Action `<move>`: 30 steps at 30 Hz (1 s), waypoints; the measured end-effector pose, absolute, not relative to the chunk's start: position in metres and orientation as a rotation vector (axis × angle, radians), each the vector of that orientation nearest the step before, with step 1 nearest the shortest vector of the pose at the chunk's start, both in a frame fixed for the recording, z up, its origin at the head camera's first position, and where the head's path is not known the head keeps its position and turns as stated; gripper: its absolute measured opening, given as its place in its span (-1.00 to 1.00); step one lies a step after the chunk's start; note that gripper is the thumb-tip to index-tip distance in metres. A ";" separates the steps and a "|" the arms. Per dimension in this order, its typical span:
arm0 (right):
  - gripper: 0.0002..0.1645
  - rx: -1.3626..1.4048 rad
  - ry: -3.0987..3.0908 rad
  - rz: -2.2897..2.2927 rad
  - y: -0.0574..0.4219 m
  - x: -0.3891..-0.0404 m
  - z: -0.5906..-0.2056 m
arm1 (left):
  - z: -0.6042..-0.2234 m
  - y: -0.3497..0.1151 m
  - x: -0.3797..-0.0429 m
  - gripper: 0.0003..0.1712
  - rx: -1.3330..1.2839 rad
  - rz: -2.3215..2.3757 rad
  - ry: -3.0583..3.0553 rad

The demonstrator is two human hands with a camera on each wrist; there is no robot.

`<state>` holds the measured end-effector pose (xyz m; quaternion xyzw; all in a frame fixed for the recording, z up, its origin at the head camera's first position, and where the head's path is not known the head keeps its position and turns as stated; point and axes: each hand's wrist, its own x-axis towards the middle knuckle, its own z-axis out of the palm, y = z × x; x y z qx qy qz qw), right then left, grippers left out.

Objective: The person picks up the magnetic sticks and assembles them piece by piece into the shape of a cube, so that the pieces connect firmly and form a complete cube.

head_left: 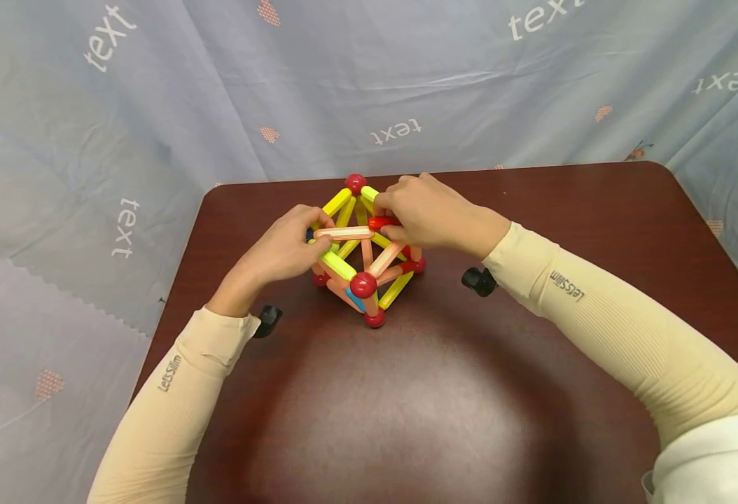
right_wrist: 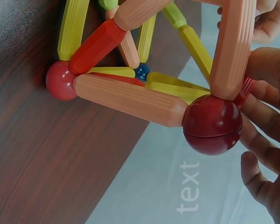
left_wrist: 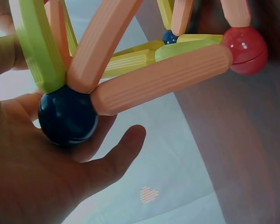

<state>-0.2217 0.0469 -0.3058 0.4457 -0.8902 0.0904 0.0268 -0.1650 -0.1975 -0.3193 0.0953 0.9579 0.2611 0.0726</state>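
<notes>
A frame of magnetic rods and balls stands on the table, with a red ball (head_left: 356, 183) at its top back and another red ball (head_left: 363, 285) at the front corner. My left hand (head_left: 287, 241) pinches the left end of a peach rod (head_left: 346, 233) that spans the top. Beside that palm, a dark blue ball (left_wrist: 67, 116) joins green and peach rods in the left wrist view. With thumb and forefinger my right hand (head_left: 428, 210) holds a red rod (head_left: 381, 223) in line with the peach one. A dark red ball (right_wrist: 212, 123) sits close to the right fingers.
The brown table (head_left: 444, 392) stretches toward me and to both sides. A printed grey-blue curtain (head_left: 344, 84) hangs right behind its far edge. Black wrist-camera pieces (head_left: 479, 281) stick out below both wrists.
</notes>
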 end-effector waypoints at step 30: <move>-0.83 1.373 -2.759 0.237 0.046 -0.221 -0.305 | -0.290 -0.146 -0.187 -0.70 0.212 -0.050 2.835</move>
